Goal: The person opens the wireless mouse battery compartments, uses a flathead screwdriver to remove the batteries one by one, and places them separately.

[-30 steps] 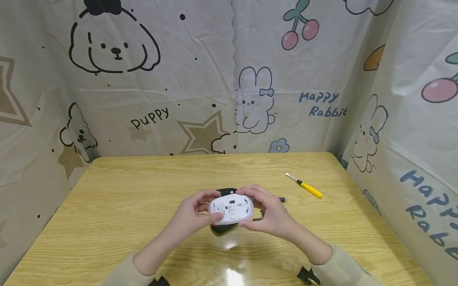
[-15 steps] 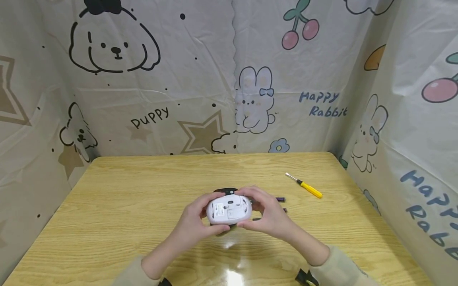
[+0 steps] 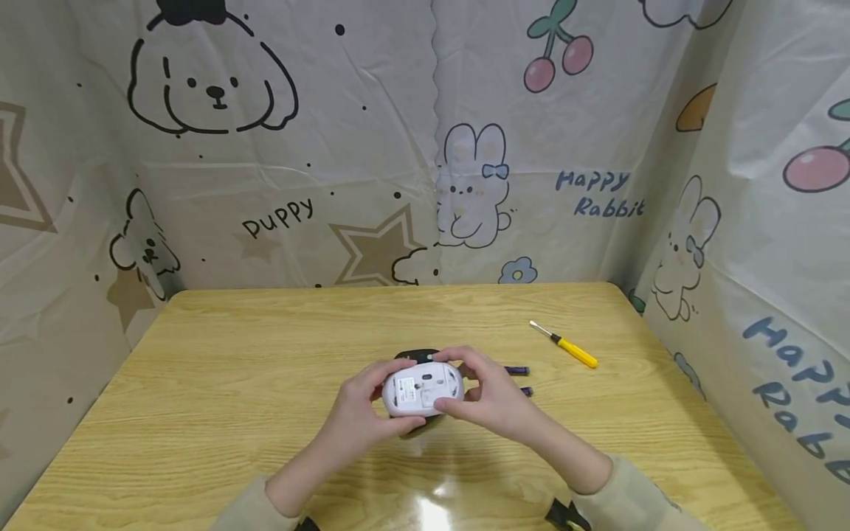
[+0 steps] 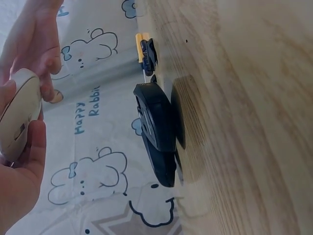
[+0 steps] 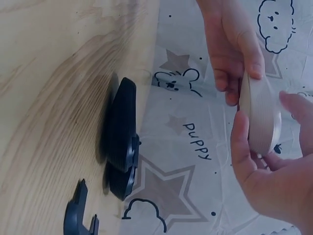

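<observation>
Both hands hold a white computer mouse (image 3: pixel 412 389) above the table, its underside with a label and battery recess facing the head camera. My left hand (image 3: pixel 355 402) grips its left end, thumb along the near edge. At the right end, my right hand (image 3: pixel 494 394) has fingers on the far edge and the thumb on the underside. Under the mouse on the table lies a black mouse-shaped body (image 4: pixel 156 117), with another black piece (image 4: pixel 160 166) against it. In the head view both are mostly hidden behind the white mouse.
Two purple batteries lie right of the hands, one battery (image 3: pixel 518 371) farther back, the other battery (image 3: pixel 527 391) nearer. A yellow-handled screwdriver (image 3: pixel 576 352) lies at the table's back right. A black forked piece (image 5: pixel 76 210) shows in the right wrist view. Printed cloth (image 3: pixel 372 147) surrounds the table.
My left hand and wrist have shifted slightly right, and its thumb has slid from the white mouse's underside to the near edge. My right thumb has moved from the near edge onto the underside.
</observation>
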`<move>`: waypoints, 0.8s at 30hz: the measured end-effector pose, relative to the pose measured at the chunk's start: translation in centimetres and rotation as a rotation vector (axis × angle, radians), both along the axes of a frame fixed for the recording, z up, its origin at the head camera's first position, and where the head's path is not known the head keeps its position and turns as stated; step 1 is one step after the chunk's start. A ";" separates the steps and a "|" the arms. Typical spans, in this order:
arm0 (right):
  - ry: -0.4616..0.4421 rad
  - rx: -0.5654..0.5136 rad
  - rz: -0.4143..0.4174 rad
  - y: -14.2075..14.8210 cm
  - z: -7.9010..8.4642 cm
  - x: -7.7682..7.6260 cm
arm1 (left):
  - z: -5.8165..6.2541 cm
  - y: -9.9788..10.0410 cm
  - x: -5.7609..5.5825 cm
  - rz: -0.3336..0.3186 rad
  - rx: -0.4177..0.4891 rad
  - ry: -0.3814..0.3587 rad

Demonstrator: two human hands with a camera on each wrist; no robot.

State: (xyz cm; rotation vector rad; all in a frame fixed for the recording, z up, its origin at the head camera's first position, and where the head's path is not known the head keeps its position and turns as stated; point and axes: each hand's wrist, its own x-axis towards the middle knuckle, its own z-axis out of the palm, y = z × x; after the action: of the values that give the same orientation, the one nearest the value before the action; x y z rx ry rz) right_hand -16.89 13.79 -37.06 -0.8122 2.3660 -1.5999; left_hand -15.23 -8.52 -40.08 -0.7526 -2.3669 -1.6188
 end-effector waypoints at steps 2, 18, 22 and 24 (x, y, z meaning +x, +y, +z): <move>-0.027 0.019 -0.022 -0.2 0.1 0.1 | 0.0 0.0 0.0 0.001 -0.007 0.003; -0.038 0.165 -0.113 -0.8 0.4 -0.1 | 0.0 0.3 0.0 0.024 -0.082 0.045; -0.038 0.161 -0.107 -0.7 0.4 -0.1 | 0.0 0.4 0.1 0.040 -0.096 0.049; -0.039 0.151 -0.106 -0.8 0.3 -0.1 | -0.1 0.4 0.2 0.046 -0.097 0.049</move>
State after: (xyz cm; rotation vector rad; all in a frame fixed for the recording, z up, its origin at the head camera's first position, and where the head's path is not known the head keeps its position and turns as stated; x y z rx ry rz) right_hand -17.01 13.03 -36.78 -0.6306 2.5032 -1.4374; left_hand -15.08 -8.13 -40.14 -0.7406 -2.4245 -1.4606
